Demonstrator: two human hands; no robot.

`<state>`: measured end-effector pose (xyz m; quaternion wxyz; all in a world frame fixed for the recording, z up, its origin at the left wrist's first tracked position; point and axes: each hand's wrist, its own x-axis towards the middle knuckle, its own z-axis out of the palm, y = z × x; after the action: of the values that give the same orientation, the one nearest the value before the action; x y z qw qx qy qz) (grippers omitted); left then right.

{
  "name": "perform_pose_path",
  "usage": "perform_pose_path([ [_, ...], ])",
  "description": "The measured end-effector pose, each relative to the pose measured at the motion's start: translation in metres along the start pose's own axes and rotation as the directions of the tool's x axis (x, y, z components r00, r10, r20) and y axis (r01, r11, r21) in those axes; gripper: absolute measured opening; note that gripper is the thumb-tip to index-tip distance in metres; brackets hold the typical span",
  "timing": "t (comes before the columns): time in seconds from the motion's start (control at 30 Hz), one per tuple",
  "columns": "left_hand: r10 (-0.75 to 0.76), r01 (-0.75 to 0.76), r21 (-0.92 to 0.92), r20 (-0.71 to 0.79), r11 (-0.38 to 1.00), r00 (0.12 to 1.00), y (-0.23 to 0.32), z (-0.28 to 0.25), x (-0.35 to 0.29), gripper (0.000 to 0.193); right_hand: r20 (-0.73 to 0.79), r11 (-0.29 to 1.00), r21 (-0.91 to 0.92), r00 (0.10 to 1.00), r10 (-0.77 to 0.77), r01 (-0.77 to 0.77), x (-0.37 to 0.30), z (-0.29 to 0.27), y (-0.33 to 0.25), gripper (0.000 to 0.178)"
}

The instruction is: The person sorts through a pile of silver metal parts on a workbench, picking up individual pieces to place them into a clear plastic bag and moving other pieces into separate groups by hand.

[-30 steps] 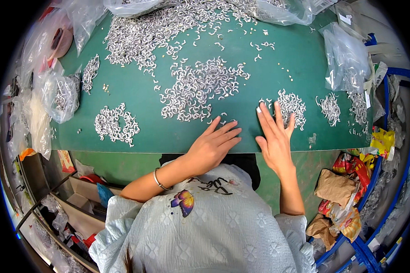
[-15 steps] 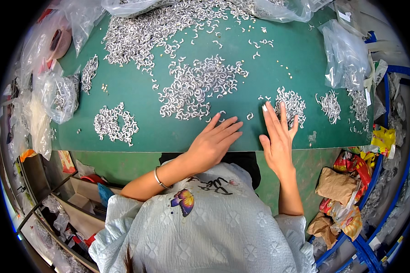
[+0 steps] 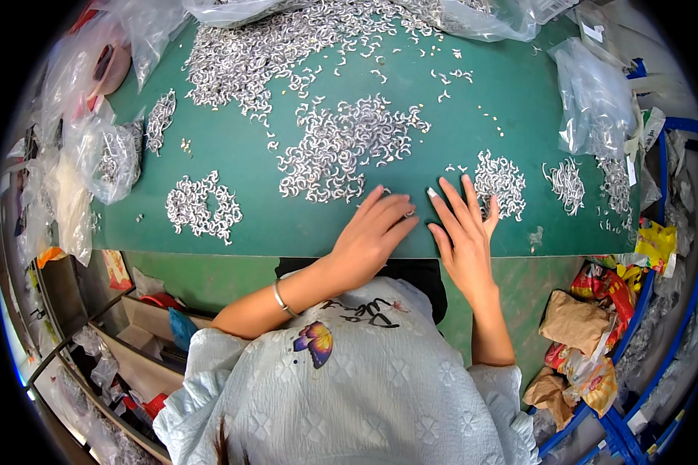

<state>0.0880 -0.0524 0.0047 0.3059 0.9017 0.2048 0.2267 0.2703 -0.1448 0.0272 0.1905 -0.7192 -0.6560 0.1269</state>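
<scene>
My left hand (image 3: 371,239) lies palm down at the near edge of the green table, fingers stretched out and slightly bent. Its fingertips touch or hover by small white-and-grey crescent-shaped pieces just below the middle pile (image 3: 341,151). To its right, my right hand (image 3: 465,240) is open, with the fingers spread. Those fingertips rest beside the left edge of a smaller crescent pile (image 3: 500,184). Anything under either palm is hidden. Another small crescent pile (image 3: 203,206), shaped like a loose ring, lies left of my left hand.
A large heap of crescents (image 3: 236,66) covers the far table (image 3: 287,232). Further small piles (image 3: 566,186) lie at the right. Clear plastic bags (image 3: 593,97) flank both sides. Brown paper packages (image 3: 574,322) stand on a blue-framed rack at lower right; open compartments (image 3: 143,333) are at lower left.
My right hand has shifted left, closer to my left hand. A lone crescent that lay between the hands no longer shows there. The whole view has moved slightly.
</scene>
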Motion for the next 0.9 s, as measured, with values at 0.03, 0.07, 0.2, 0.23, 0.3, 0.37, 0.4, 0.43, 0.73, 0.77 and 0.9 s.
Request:
perform_pose_path([
  [0.03, -0.066, 0.067, 0.017, -0.055, 0.998, 0.996, 0.006, 0.0, 0.009, 0.035, -0.027, 1.0, 0.009, 1.0, 0.005, -0.005, 0.001, 0.001, -0.001, 0.038],
  [0.07, -0.13, 0.134, 0.03, -0.111, 0.991, 0.985, 0.009, 0.0, 0.014, 0.034, -0.04, 1.0, 0.021, 0.999, 0.005, -0.004, 0.002, 0.003, -0.002, 0.038],
  [0.2, -0.143, 0.161, 0.106, -0.163, 0.981, 0.976, 0.002, 0.005, 0.014, 0.029, -0.082, 0.997, 0.077, 0.997, -0.001, 0.007, 0.002, 0.006, -0.005, 0.038],
  [0.23, -0.137, 0.154, 0.1, -0.163, 0.983, 0.977, 0.001, 0.005, 0.013, 0.027, -0.09, 0.995, 0.095, 0.996, -0.003, 0.011, 0.002, 0.007, -0.007, 0.039],
  [0.3, -0.14, 0.153, 0.075, -0.162, 0.985, 0.977, 0.0, 0.006, 0.012, 0.024, -0.083, 0.994, 0.109, 0.997, -0.004, 0.013, 0.002, 0.01, -0.008, 0.038],
  [0.37, -0.157, 0.164, 0.038, -0.156, 0.986, 0.975, -0.002, 0.008, 0.012, 0.022, -0.086, 0.993, 0.12, 0.996, -0.005, 0.015, 0.002, 0.012, -0.007, 0.038],
  [0.4, -0.158, 0.164, 0.025, -0.157, 0.986, 0.975, -0.003, 0.009, 0.011, 0.022, -0.092, 0.992, 0.125, 0.996, -0.004, 0.015, 0.001, 0.013, -0.007, 0.038],
  [0.43, -0.16, 0.164, 0.012, -0.157, 0.986, 0.975, -0.005, 0.01, 0.01, 0.022, -0.098, 0.992, 0.129, 0.995, -0.002, 0.015, 0.001, 0.014, -0.007, 0.037],
  [0.73, -0.166, 0.171, 0.022, -0.163, 0.985, 0.973, -0.003, 0.005, 0.014, 0.023, -0.109, 0.987, 0.157, 0.994, 0.001, 0.016, 0.004, 0.019, -0.009, 0.034],
  [0.77, -0.146, 0.153, 0.03, -0.168, 0.988, 0.975, -0.004, 0.005, 0.014, 0.024, -0.112, 0.987, 0.161, 0.994, 0.011, 0.007, 0.003, 0.02, -0.01, 0.032],
  [0.9, -0.151, 0.153, 0.006, -0.133, 0.988, 0.979, -0.003, 0.002, 0.015, 0.02, -0.141, 0.983, 0.184, 0.99, 0.021, 0.006, 0.007, 0.022, -0.011, 0.026],
])
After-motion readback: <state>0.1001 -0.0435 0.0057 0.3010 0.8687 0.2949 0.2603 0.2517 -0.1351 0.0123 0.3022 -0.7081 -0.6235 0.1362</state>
